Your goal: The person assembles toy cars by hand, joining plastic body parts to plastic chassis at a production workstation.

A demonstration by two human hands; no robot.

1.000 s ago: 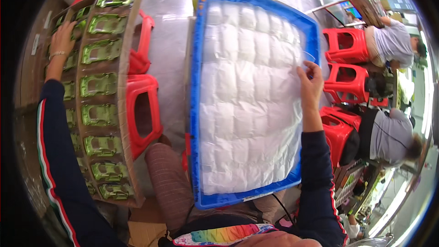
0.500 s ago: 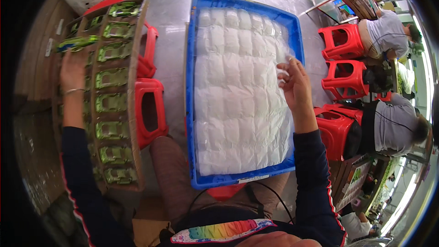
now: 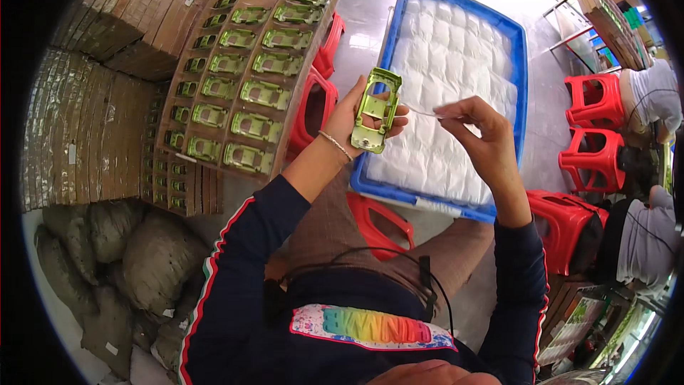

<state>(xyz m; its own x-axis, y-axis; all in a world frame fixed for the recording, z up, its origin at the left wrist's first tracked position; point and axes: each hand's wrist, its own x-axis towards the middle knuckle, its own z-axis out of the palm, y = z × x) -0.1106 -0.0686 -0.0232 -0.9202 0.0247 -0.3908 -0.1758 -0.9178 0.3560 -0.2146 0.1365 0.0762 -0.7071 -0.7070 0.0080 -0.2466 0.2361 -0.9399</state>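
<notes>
My left hand (image 3: 348,117) holds a green toy car body shell (image 3: 376,110) out over the near left side of a blue crate (image 3: 526,64). Its hollow underside with cut-out openings seems to face up. To the right of it, my right hand (image 3: 484,132) pinches a thin, see-through piece (image 3: 426,113), too faint to name, between thumb and fingers. Beneath both hands, rows of white, soft-looking wrapped packs (image 3: 427,160) fill the crate. At the left, a brown divided tray (image 3: 279,139) carries several rows of similar green car shells (image 3: 255,126).
Stacks of brown cardboard trays (image 3: 78,128) stand at the far left, with dark stuffed sacks (image 3: 157,260) below them. Red stools (image 3: 598,100) line the right side, where people in grey tops (image 3: 648,242) sit. Another red stool (image 3: 313,103) stands between tray and crate.
My left hand has come from the tray to the crate with the car shell. My right hand stays over the crate, fingers pinched. The view has turned, showing more of the left side.
</notes>
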